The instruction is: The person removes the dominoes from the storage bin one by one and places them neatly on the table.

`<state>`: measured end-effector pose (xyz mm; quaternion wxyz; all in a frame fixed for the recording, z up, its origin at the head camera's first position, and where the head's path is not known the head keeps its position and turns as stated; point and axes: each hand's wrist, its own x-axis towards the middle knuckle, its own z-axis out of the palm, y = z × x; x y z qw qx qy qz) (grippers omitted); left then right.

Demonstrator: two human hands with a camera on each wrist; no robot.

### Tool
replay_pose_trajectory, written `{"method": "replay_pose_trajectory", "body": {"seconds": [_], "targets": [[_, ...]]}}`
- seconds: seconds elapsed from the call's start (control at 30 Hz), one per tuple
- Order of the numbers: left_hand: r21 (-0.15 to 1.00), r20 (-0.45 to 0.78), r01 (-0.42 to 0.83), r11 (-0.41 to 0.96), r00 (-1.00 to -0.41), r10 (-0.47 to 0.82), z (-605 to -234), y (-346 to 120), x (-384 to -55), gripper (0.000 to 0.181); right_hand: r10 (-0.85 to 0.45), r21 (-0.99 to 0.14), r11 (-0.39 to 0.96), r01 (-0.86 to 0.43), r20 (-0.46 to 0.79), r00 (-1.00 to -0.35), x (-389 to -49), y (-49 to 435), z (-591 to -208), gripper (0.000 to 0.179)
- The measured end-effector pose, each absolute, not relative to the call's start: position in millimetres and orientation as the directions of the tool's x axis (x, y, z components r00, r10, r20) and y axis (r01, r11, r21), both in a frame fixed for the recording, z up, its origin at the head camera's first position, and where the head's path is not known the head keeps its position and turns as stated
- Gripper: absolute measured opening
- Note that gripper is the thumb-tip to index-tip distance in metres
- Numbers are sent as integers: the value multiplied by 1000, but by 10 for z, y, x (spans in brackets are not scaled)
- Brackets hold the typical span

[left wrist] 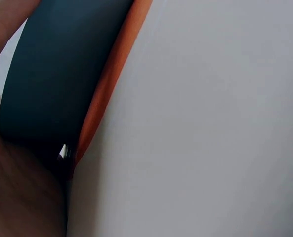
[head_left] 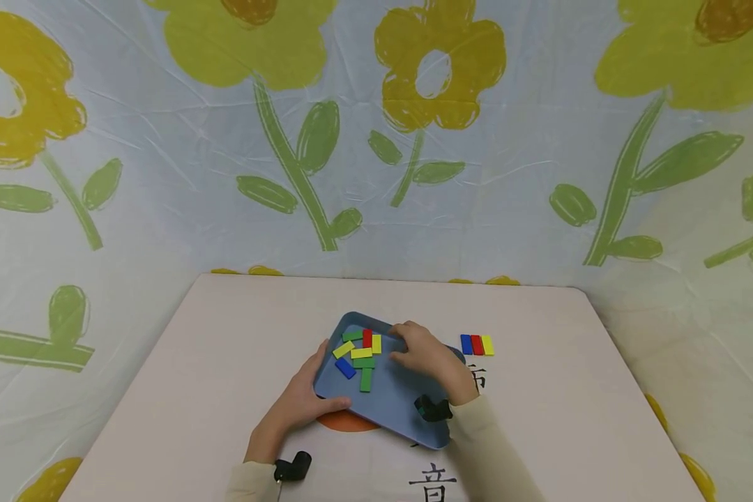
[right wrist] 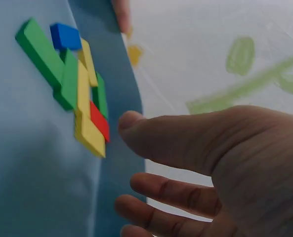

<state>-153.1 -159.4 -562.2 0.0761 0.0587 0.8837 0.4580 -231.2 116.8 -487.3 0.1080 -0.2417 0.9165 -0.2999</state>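
A blue-grey tray [head_left: 389, 401] lies slantwise on the table. My left hand [head_left: 298, 401] grips its left corner, thumb along the near rim; the left wrist view shows the tray's dark outer wall [left wrist: 52, 74] close against the palm. Inside the tray's left half are small flat blocks: a red block [head_left: 367, 339], a blue block [head_left: 345, 368], several yellow and several green ones. Over the tray's far side hovers my right hand [head_left: 423, 355]. In the right wrist view its thumb [right wrist: 161, 138] and fingers are spread apart, beside the red and yellow blocks, with nothing seen between them.
Just right of the tray, a blue block [head_left: 466, 344], a red block [head_left: 477, 345] and a yellow block [head_left: 488, 345] lie side by side on the table [head_left: 571, 390]. An orange patch [head_left: 345, 421] shows under the near rim. A flowered cloth [head_left: 477, 209] hangs behind.
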Motion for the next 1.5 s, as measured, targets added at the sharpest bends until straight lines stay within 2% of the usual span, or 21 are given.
{"method": "replay_pose_trajectory", "body": {"seconds": [0.2,0.37,0.7,0.93,1.03,1.27,1.5], "targets": [[814,-77,38,580,-982,174,-5603,-1599,-1530,121,-558,-596,700,-394,-112,-822,-2381,958,-4927,48],[814,-85,34,579,-980,177,-5614,-1608,-1516,121,-558,-572,718,-397,-132,-819,-2397,850,-4989,51],[821,-81,34,570,-981,174,-5634,-1581,-1469,122,-581,-522,723,-451,-106,-807,-2351,883,-5070,36],[824,-74,42,565,-981,180,-5635,-1604,-1473,121,-623,-567,667,-484,-67,-779,-2304,1036,-5075,26],[821,-74,40,569,-982,176,-5633,-1616,-1488,122,-615,-574,665,-477,-60,-786,-2318,1070,-5088,29],[817,-82,39,575,-980,183,-5601,-1605,-1510,123,-563,-528,739,-419,-142,-814,-2304,1094,-5134,47],[821,-75,46,569,-980,186,-5584,-1597,-1513,122,-539,-521,756,-396,-153,-828,-2278,1074,-5150,48]]}}
